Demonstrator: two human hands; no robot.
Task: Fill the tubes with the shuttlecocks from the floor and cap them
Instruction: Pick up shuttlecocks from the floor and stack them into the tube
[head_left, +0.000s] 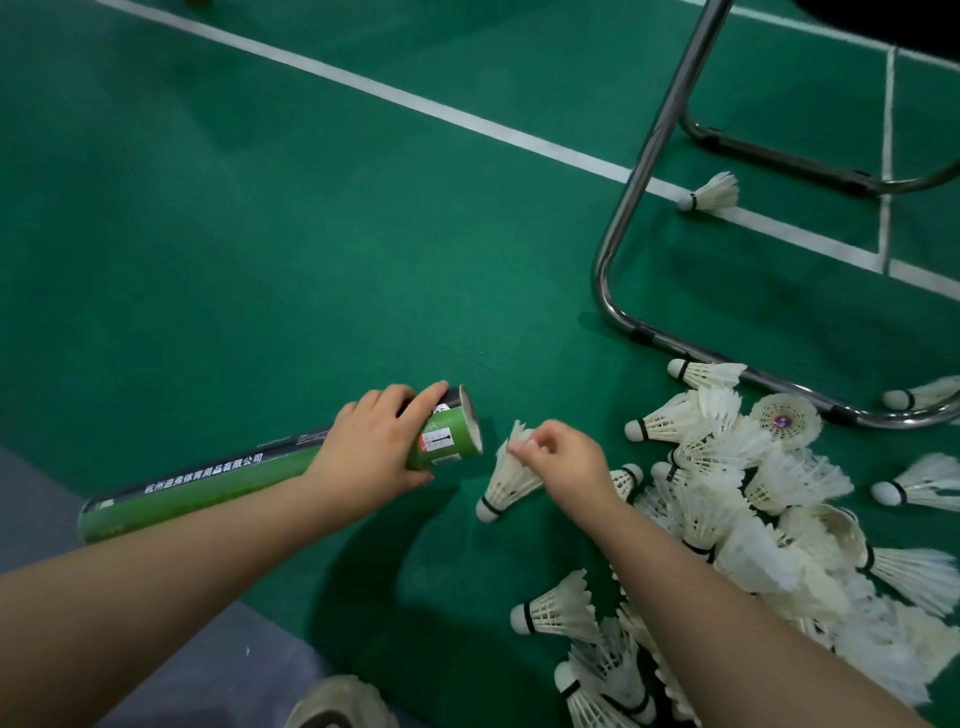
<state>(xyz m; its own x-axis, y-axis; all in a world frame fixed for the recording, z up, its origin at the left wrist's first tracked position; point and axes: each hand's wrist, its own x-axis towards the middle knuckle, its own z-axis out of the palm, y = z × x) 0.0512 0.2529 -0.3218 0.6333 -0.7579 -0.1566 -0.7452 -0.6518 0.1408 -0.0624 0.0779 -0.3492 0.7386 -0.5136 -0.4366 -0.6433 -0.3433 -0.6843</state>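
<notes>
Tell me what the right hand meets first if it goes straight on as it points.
Probably the open end of the tube, gripped by the left hand. The right hand, pinching a shuttlecock, points up-left toward it; depth unclear.

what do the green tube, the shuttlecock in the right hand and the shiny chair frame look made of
Green and black printed tube: likely cardboard, matte printed wrap, thin pale rim at its open end. White feathered shuttlecock: separate feather vanes, probably real; pale rounded base, possibly cork. Curved silver chair frame: chromed metal tubing, mirror glints.
</notes>
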